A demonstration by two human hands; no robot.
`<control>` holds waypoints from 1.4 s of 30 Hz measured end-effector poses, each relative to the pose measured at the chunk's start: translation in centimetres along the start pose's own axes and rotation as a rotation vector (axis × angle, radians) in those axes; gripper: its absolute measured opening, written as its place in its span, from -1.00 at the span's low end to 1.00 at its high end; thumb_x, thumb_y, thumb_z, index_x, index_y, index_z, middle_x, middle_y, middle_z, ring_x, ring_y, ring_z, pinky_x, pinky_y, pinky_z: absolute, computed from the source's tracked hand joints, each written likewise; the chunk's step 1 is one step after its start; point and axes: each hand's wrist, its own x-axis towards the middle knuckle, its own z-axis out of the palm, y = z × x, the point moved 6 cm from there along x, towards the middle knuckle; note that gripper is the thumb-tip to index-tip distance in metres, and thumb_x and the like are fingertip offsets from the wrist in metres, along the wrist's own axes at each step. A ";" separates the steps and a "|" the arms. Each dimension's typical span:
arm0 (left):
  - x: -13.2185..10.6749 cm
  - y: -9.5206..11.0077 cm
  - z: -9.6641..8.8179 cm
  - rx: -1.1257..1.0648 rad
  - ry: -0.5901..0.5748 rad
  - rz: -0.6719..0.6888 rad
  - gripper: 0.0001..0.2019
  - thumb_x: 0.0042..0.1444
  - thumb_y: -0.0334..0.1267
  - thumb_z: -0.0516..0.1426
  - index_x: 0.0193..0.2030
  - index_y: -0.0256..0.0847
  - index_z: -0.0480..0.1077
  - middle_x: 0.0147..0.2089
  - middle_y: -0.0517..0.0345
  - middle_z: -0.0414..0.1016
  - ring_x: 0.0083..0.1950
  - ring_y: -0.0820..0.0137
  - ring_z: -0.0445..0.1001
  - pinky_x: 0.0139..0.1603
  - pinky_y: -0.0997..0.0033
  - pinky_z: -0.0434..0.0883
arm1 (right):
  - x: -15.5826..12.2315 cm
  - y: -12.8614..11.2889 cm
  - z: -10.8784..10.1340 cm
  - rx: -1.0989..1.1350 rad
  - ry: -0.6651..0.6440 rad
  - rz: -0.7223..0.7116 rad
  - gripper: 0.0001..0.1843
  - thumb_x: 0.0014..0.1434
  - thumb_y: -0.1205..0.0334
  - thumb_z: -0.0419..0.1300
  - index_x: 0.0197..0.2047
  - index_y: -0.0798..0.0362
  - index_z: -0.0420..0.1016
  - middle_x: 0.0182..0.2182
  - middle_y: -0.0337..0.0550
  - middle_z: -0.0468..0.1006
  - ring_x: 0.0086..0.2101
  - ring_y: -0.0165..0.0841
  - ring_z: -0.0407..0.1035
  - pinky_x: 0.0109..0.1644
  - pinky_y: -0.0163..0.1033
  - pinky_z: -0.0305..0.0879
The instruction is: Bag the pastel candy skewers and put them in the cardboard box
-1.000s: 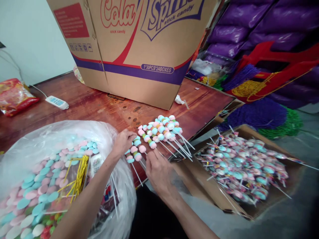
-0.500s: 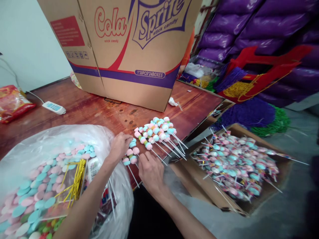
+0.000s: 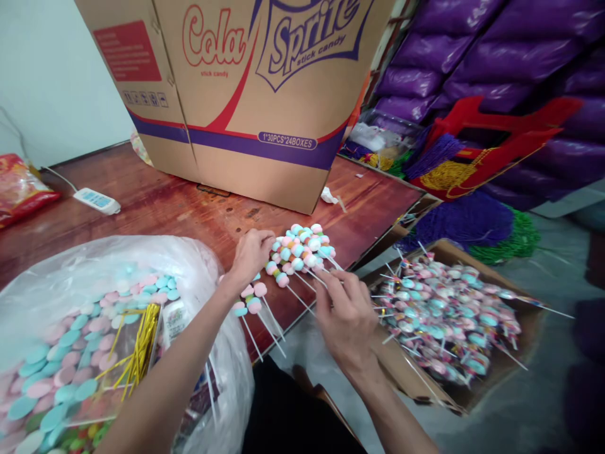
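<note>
Has the left hand at the left edge of a bunch of candy sticks, with fingers bent and narrow; cannot tell a pinch from a light touch there. Has the right hand by the bunch's white stems, with thumb and forefinger slightly apart; cannot tell a firm hold from a mere touch here either.

As for the bunch: lies on the counter, in front of a big cardboard box. Looks puffy and matt, in pink, pale blue and white (with small bits of green and orange wedged between), with stems slanting toward the near right.

Below the left wrist, a smaller group of similar sticks, just beside a clear plastic bag of loose sweets. To the right, below counter height, an open carton full of wrapped sticks.
</note>
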 end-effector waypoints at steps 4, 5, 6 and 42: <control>1.0 0.5 1.1 -0.001 -0.036 -0.007 -0.75 0.18 -0.32 0.04 -0.28 -0.16 0.57 -0.29 0.14 0.59 -0.20 0.36 0.48 -0.11 0.45 0.35 | 0.7 0.4 0.8 -0.149 -0.076 0.027 -0.86 0.25 0.33 0.21 -0.14 0.03 0.58 -0.26 -0.11 0.57 -0.30 -0.27 0.29 -0.31 -0.24 0.11; 1.1 0.1 1.0 0.004 -0.019 -0.028 -0.74 0.19 -0.33 0.03 -0.23 -0.17 0.58 -0.24 0.11 0.60 -0.16 0.34 0.49 -0.08 0.44 0.35 | 0.8 0.5 1.1 -0.174 -0.093 0.029 -0.88 0.25 0.34 0.20 -0.19 0.03 0.58 -0.32 -0.13 0.57 -0.32 -0.28 0.28 -0.34 -0.24 0.07; 1.2 -0.4 0.7 0.011 0.008 -0.054 -0.72 0.20 -0.34 0.01 -0.17 -0.18 0.58 -0.18 0.07 0.61 -0.12 0.33 0.50 -0.04 0.42 0.35 | 0.9 0.7 1.4 -0.187 -0.103 0.028 -0.88 0.25 0.36 0.19 -0.24 0.03 0.58 -0.38 -0.14 0.55 -0.35 -0.29 0.26 -0.36 -0.23 0.03; -5.8 -2.6 -1.0 -0.403 -0.164 -0.141 -0.86 0.03 -0.36 0.21 -0.25 -0.24 0.55 -0.14 0.04 0.50 -0.14 0.35 0.50 -0.05 0.31 0.45 | -3.8 -0.3 0.6 0.717 -0.221 0.274 -0.83 0.31 0.31 0.12 -0.29 0.05 0.52 -0.45 -0.25 0.39 -0.44 -0.43 0.32 -0.33 -0.31 0.27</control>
